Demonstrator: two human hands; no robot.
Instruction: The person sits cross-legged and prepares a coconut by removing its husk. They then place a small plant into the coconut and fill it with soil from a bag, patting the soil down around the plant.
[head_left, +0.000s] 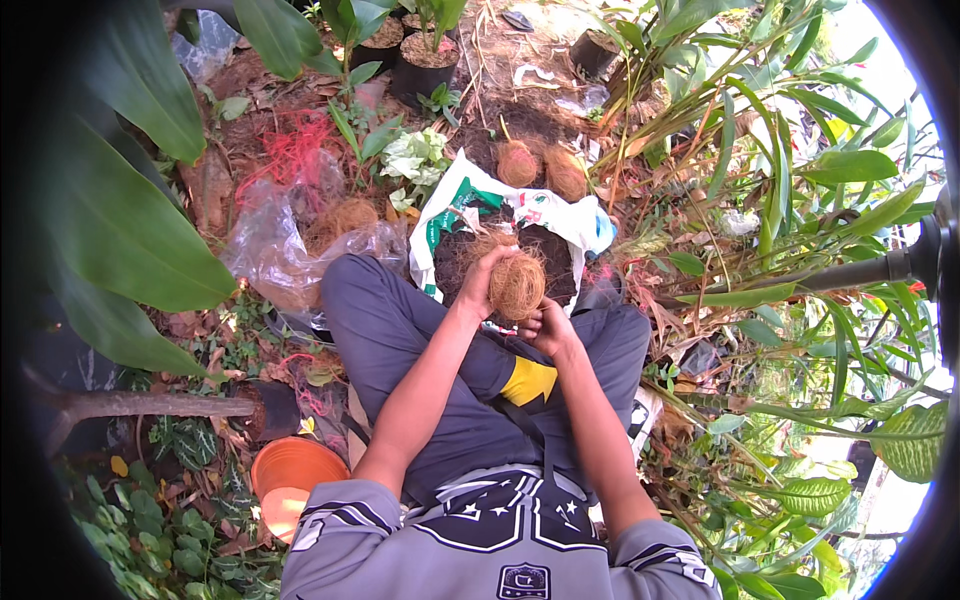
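Observation:
A ball wrapped in brown coconut fibre (517, 287) is held above an opened white plastic sack (421, 251) of dark soil. My left hand (480, 281) grips the ball's left and upper side. At its lower right is my right hand (548, 327), fingers curled against the underside; whether they pinch a strand cannot be seen. Beyond the sack, two more fibre-wrapped balls lie on the ground, one with pinkish strands and a stem (517, 163), the other plain brown (565, 173). Loose coconut fibre (346, 219) sits in a clear plastic bag (262, 232) left of the sack.
Red plastic string (300, 142) lies tangled beyond the clear bag. An orange plastic pot (296, 466) stands beside my left hip. Black plant pots (424, 71) are at the top. Large leaves (135, 217) overhang the left, and dense foliage with a dark pole (847, 274) borders the right.

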